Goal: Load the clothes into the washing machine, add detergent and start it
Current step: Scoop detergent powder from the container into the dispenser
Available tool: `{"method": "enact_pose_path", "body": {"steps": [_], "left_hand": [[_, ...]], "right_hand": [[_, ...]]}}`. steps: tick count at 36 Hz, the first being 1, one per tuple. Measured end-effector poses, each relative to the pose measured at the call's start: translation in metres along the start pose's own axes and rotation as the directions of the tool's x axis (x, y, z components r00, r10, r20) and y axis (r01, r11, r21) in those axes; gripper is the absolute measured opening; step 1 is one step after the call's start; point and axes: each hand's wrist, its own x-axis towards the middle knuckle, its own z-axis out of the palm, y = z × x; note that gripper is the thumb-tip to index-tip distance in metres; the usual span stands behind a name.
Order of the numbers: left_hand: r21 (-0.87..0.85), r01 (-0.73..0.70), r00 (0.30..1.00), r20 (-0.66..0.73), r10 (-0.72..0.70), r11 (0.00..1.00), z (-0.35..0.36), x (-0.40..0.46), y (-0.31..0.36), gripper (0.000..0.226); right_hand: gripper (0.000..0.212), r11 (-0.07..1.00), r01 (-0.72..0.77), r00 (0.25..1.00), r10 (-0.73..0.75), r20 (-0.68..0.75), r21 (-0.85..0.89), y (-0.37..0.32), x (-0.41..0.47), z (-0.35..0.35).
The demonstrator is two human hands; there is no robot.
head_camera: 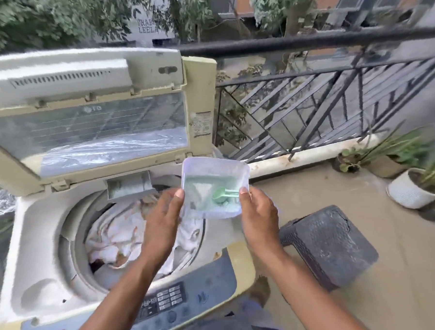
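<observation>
A clear plastic detergent tub (214, 187) is held above the right rim of the washing machine (42, 269), in front of its raised lid (87, 122). Pale green powder is seen lying in the tub's bottom, with a green scoop (221, 194) resting on it, bowl toward the left.

The tub is gripped from both sides: the left hand (164, 220) is curled round its left wall, thumb on the rim; the right hand (257, 217) is curled round its right wall, thumb likewise on the rim.

Below the tub, the drum is seen loaded with white and patterned clothes (122, 235). A detergent drawer (129, 184) is noted pulled out at the back edge of the drum opening, pale powder visible inside. The control panel (174, 304) is seen along the near edge of the machine; its markings are too blurred to read.

To the right of the machine a dark woven stool (333, 249) is observed on the balcony floor. Potted plants (412, 180) are seen further right, beside a black metal railing (328, 105).
</observation>
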Motion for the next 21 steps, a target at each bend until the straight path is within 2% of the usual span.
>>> {"method": "enact_pose_path", "body": {"steps": [4, 9, 18, 21], "left_hand": [[0.155, -0.119, 0.993, 0.039, 0.115, 0.981, 0.035, 0.008, 0.013, 0.026], [0.179, -0.142, 0.981, 0.160, 0.114, 0.974, 0.084, 0.015, 0.018, 0.033], [0.223, -0.135, 0.924, 0.381, 0.041, 0.966, 0.194, 0.032, 0.023, 0.035], [0.274, -0.131, 0.891, 0.453, -0.008, 0.953, 0.234, 0.040, 0.020, 0.026]], "right_hand": [[0.032, 1.000, -0.009, 0.994, 0.007, -0.107, -0.026, 0.006, 0.013, -0.027], [0.039, 0.998, -0.049, 0.985, 0.041, -0.169, -0.044, 0.020, 0.025, -0.069], [0.053, 0.983, -0.176, 0.936, 0.153, -0.316, -0.044, 0.076, 0.058, -0.148], [0.046, 0.974, -0.225, 0.914, 0.204, -0.351, -0.019, 0.101, 0.070, -0.171]]}}
